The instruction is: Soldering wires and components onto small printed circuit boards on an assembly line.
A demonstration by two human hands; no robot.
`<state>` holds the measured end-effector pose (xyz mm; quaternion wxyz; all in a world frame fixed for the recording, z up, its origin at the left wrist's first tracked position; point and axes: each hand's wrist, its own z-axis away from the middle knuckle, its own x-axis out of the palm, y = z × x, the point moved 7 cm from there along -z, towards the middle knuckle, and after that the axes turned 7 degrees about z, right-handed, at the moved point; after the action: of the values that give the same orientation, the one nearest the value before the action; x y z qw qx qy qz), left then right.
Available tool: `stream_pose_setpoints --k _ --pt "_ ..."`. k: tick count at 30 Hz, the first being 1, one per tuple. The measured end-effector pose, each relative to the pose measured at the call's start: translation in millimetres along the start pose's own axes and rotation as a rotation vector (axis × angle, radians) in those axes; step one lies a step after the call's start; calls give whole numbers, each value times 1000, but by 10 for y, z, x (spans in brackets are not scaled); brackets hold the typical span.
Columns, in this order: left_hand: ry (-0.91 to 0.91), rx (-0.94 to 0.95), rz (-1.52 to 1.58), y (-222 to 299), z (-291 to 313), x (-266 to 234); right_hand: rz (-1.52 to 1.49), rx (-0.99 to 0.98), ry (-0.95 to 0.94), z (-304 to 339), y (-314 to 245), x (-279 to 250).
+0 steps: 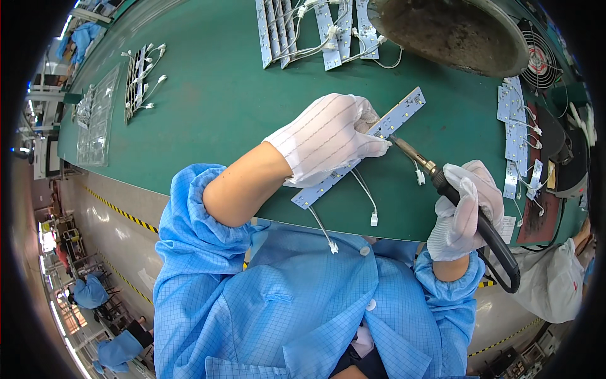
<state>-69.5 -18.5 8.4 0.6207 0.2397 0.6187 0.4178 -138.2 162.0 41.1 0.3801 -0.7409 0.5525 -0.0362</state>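
My left hand (334, 136), in a white striped glove, grips a long white LED strip board (404, 112) around its middle, hiding part of it. The board lies at a slant, its far end up to the right. Several white wires ending in small connectors (374, 218) hang from the board on its near side. In my gloved right hand (470, 205) is a soldering iron (483, 224) with a black handle. Its tip points up and left and meets the board's edge, or nearly so, just right of my left fingers; exact contact is hard to tell.
More LED boards with wires lie at the far side (328, 38), at the left (136, 85) and at the right (516, 132) of the green table (208, 107). A dark round lamp hood (448, 35) overhangs the far right, near a fan (536, 58). A clear plastic tray (98, 123) sits far left.
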Motion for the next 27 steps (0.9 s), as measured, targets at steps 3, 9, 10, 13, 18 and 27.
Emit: stream_pose_setpoints --k 3,9,10,13,18,27 --pt "-57 -62 -18 2 -6 1 -26 9 -11 -1 -5 1" --pt "-69 -119 20 -25 8 2 -18 0 -37 -25 -17 21" --pt "-60 -118 13 -20 11 0 -21 -10 -52 -29 -23 29" --pt "-55 -87 -15 -12 1 -4 -25 11 -43 -12 -9 25" --pt "-33 5 -51 -23 5 8 49 -13 -70 -9 -50 38" --pt "-193 -15 -112 96 66 -75 -12 33 -104 11 62 -84"
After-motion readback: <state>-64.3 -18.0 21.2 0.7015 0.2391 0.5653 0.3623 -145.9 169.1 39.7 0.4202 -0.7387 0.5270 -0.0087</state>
